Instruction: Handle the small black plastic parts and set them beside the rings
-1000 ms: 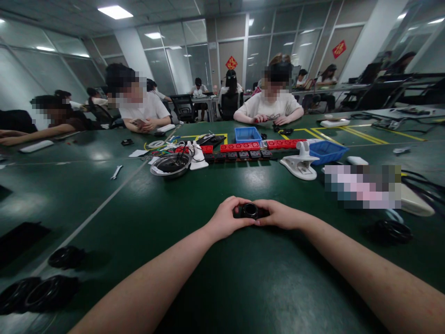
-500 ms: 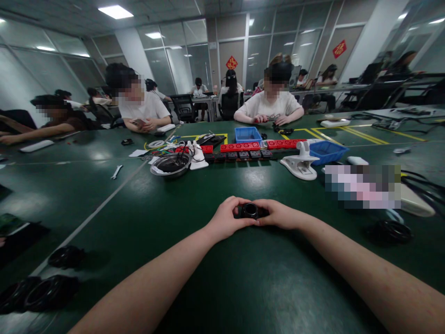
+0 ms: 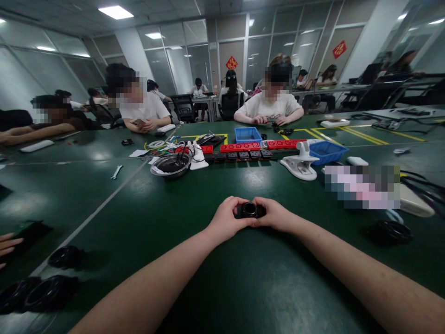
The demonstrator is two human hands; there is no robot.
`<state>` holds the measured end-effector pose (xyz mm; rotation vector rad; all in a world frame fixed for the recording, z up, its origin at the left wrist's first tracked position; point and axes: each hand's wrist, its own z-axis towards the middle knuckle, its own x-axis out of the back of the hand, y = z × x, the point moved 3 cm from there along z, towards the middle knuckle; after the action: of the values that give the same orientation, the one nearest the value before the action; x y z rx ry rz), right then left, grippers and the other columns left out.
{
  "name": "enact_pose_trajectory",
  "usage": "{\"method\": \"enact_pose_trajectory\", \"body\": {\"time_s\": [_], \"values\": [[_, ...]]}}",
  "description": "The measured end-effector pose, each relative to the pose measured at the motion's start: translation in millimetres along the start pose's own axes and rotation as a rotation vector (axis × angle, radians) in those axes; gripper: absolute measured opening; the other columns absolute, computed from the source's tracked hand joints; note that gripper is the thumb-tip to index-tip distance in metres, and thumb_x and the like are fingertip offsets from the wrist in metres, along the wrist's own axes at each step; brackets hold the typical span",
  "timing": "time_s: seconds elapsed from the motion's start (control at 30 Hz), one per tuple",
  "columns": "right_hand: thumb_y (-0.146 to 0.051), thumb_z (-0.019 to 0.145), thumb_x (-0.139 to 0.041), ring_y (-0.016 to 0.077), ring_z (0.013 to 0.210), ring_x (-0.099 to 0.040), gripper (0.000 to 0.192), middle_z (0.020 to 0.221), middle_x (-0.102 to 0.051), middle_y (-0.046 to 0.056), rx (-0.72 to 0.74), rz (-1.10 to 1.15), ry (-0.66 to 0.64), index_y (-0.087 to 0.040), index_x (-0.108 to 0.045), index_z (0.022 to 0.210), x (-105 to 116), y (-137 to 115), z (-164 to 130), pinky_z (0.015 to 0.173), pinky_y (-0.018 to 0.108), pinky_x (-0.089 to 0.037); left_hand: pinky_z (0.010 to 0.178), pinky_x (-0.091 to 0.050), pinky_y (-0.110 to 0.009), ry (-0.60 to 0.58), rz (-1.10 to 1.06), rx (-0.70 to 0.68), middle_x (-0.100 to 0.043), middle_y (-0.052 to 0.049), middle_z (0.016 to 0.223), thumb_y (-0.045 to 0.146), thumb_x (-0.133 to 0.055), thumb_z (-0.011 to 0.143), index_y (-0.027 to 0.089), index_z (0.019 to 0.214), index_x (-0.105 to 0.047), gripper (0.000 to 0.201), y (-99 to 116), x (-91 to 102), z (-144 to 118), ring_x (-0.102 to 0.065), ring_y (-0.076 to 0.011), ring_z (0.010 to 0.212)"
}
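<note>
Over the green tabletop [image 3: 278, 278], both my hands curl around one small black ring-shaped part [image 3: 249, 210] with a round opening facing me. My left hand [image 3: 227, 217] closes on its left side, the thumb along the front. On the other side my right hand [image 3: 273, 214] grips it, its thumb meeting the left thumb below the opening. The fingers behind the part are partly hidden. Larger black ring-shaped parts lie apart from my hands: one black ring [image 3: 392, 231] to the right, and several at the left, among them another black ring [image 3: 52, 292].
Ahead stand red socket strips [image 3: 239, 147], a clear bowl [image 3: 170, 165] with black cable, a white clip base [image 3: 301, 166] and a blue bin [image 3: 327, 152]. A wrench [image 3: 117, 172] lies left. Another person's hand [image 3: 9, 243] reaches in at the left edge. Co-workers sit across the table.
My right hand has shifted slightly left around the black ring-shaped part. My left hand has barely moved. At the left edge, another person's hand has come further into view.
</note>
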<state>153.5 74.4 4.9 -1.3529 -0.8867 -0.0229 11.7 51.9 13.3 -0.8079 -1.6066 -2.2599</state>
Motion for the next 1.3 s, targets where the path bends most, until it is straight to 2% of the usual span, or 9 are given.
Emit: {"method": "enact_pose_trajectory", "body": {"time_s": [0.17,0.33,0.43,0.53,0.63,0.7,0.9,1.3], "values": [[-0.032,0.051,-0.063,0.0096,0.054,-0.039,0.031,0.06,-0.044,-0.004,-0.05,-0.236,0.231,-0.018,-0.039,0.064,-8,-2,-3,0.045,0.02,-0.026,0.057,-0.037,-0.022,0.07,0.027,0.052,-0.049,-0.001,0.082,0.031,-0.066,0.056,0.017,0.088,-0.053,0.037,2,-1.3,-3,-0.044,-0.0114,0.066],[-0.04,0.056,-0.061,0.0113,0.054,-0.041,0.03,0.063,-0.048,0.0,-0.085,-0.403,0.306,-0.018,-0.043,0.067,-13,-6,-7,0.046,0.022,-0.025,0.061,-0.038,-0.024,0.105,0.055,0.06,-0.05,-0.001,0.082,0.034,-0.065,0.058,0.017,0.087,-0.052,0.036,4,-1.2,-5,-0.046,-0.0132,0.071],[-0.043,0.052,-0.065,0.0147,0.063,-0.047,0.04,0.073,-0.053,0.003,-0.024,-0.358,0.24,-0.017,-0.048,0.078,-9,-7,-6,0.051,0.023,-0.03,0.06,-0.038,-0.024,0.06,0.033,0.041,-0.049,-0.001,0.082,0.032,-0.066,0.057,0.017,0.088,-0.053,0.036,3,-0.3,-2,-0.045,-0.0126,0.069],[-0.038,0.052,-0.067,0.0179,0.078,-0.049,0.052,0.089,-0.054,0.004,0.125,-0.215,0.053,-0.018,-0.048,0.096,-3,-10,-4,0.064,0.026,-0.036,0.057,-0.037,-0.023,-0.008,0.007,0.002,-0.048,-0.001,0.082,0.031,-0.066,0.058,0.017,0.089,-0.053,0.037,2,1.7,0,-0.044,-0.0116,0.067],[-0.031,0.061,-0.063,0.0161,0.08,-0.05,0.044,0.09,-0.054,0.003,0.189,-0.099,-0.17,-0.017,-0.049,0.1,5,-11,-4,0.068,0.026,-0.038,0.056,-0.037,-0.022,-0.063,-0.007,-0.034,-0.047,-0.001,0.08,0.032,-0.065,0.059,0.018,0.091,-0.054,0.037,2,4.0,2,-0.043,-0.0106,0.064],[-0.028,0.066,-0.058,0.0142,0.075,-0.05,0.036,0.085,-0.053,0.002,0.167,-0.049,-0.247,-0.015,-0.05,0.098,9,-9,-5,0.065,0.025,-0.039,0.056,-0.036,-0.021,-0.089,-0.007,-0.045,-0.046,0.0,0.078,0.032,-0.065,0.059,0.018,0.092,-0.054,0.038,1,4.9,2,-0.042,-0.0103,0.063],[-0.025,0.067,-0.056,0.0127,0.07,-0.048,0.027,0.079,-0.052,0.001,0.132,-0.034,-0.257,-0.014,-0.051,0.091,11,-7,-5,0.061,0.023,-0.038,0.056,-0.036,-0.022,-0.127,-0.021,-0.063,-0.046,0.0,0.077,0.034,-0.065,0.059,0.019,0.095,-0.054,0.041,-1,4.1,3,-0.041,-0.0102,0.062],[-0.023,0.066,-0.057,0.0116,0.067,-0.047,0.024,0.075,-0.051,0.0,0.126,-0.04,-0.226,-0.014,-0.052,0.087,10,-10,-5,0.059,0.022,-0.038,0.06,-0.037,-0.024,-0.114,-0.026,-0.049,-0.048,-0.001,0.08,0.034,-0.065,0.058,0.019,0.096,-0.054,0.042,-1,2.4,3,-0.045,-0.0121,0.068]]}}
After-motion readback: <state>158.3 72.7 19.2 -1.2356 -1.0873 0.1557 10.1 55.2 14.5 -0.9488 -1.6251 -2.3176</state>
